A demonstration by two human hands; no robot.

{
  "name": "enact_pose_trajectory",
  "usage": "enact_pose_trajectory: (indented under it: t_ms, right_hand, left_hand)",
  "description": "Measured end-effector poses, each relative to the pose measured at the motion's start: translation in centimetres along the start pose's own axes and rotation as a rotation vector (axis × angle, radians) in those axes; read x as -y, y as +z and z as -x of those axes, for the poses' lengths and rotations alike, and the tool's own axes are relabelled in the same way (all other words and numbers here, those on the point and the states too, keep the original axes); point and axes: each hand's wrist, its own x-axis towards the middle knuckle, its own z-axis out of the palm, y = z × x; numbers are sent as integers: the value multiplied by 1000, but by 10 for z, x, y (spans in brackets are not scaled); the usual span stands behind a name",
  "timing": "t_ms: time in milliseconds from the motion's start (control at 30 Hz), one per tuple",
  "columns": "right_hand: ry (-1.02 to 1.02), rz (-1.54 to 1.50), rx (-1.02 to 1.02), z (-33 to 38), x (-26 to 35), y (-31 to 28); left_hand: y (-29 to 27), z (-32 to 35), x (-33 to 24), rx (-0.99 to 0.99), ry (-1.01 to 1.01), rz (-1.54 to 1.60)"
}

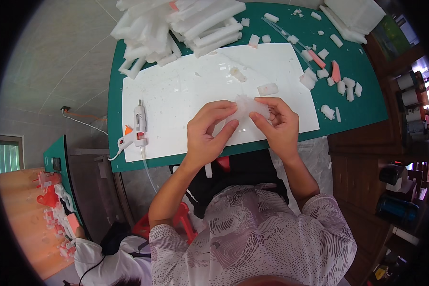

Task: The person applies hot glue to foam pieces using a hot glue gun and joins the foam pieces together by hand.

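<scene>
Between my two hands, above the white board (171,100), is a small piece of white foam (245,106). My left hand (212,126) pinches its left side with thumb and fingertips. On the right side, my right hand (279,124) grips it the same way. Just beyond my fingers lie a flat foam scrap (267,89) and a torn, yellowish foam scrap (237,74). A white glue gun (139,121) with an orange trigger rests at the board's left, its nozzle pointing away from me.
White foam strips (190,24) are heaped at the far left of the green table (362,105). Foam bits and pink pieces (336,71) are scattered on the right. A foam block (355,19) stands far right. Behind me to the left, another person (105,257) sits by a second table.
</scene>
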Motion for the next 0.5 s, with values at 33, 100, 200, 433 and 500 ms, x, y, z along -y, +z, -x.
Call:
enact_pose_trajectory:
  t_ms: [33, 100, 200, 433, 500]
  right_hand:
    - [11, -7, 4, 0, 0, 0]
    - [16, -9, 0, 0, -1, 2]
    - [11, -14, 1, -1, -3, 2]
    - [-35, 111, -7, -8, -17, 3]
    - [-25, 126, 3, -11, -14, 3]
  left_hand:
    - [0, 0, 0, 9, 4, -21]
    - [1, 1, 1, 1, 6, -17]
    - [0, 1, 4, 2, 8, -23]
    - [1, 6, 9, -106, -136, 75]
    - [-3, 6, 12, -114, -169, 102]
